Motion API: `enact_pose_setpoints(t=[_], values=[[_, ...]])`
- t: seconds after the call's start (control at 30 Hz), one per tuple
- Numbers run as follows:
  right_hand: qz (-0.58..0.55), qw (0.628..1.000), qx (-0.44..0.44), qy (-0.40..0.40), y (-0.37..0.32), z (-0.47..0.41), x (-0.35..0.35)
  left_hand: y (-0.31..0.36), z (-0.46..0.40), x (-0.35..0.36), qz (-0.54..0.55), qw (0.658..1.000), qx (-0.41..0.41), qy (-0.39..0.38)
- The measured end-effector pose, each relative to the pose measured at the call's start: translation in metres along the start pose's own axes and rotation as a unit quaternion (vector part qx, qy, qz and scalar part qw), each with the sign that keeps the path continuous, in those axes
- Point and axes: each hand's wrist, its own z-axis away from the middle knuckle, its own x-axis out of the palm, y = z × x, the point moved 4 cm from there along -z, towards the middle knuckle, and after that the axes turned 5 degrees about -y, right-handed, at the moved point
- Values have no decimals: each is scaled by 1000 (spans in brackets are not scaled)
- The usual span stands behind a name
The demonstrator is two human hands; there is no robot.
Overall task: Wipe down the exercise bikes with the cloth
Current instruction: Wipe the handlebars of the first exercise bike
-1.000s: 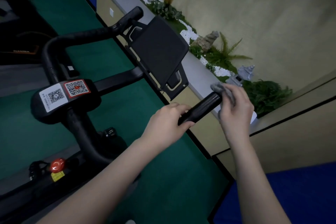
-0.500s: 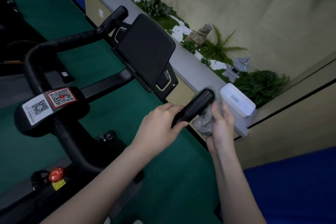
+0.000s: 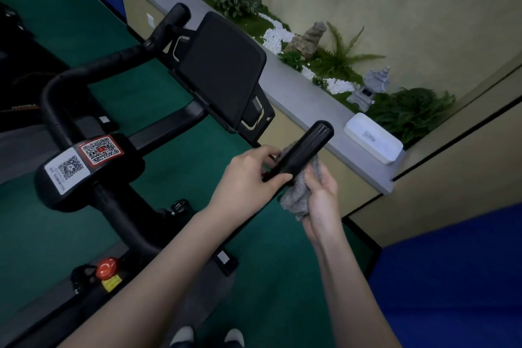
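Left hand (image 3: 248, 178) grips the handlebar end (image 3: 303, 150); right hand (image 3: 320, 198) clutches the cloth (image 3: 299, 198) beneath it (console, frame seemingly unwiped).

This is an indoor cycling room in a gym. A black exercise bike (image 3: 118, 167) with QR-code stickers (image 3: 84, 159) and a dark console screen (image 3: 223, 70) stands on green carpet (image 3: 254, 291). Another dark machine (image 3: 11, 37) sits at the left edge. Along the beige wall runs a grey ledge (image 3: 296, 96) holding a decorative planter of ferns, white pebbles and a small stone lantern (image 3: 367, 87).
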Motion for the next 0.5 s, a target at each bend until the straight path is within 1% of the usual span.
enact_pose_setpoints(t=[0.23,0.4,0.5], values=[[10,1000,25,3,20,20,8,-7,18,-11,-60,997,2,-44],[44,998,52,8,33,37,10,-10,27,-17,-83,996,14,-38],[65,997,50,11,29,48,5,-10,30,-19,-80,995,25,-46]])
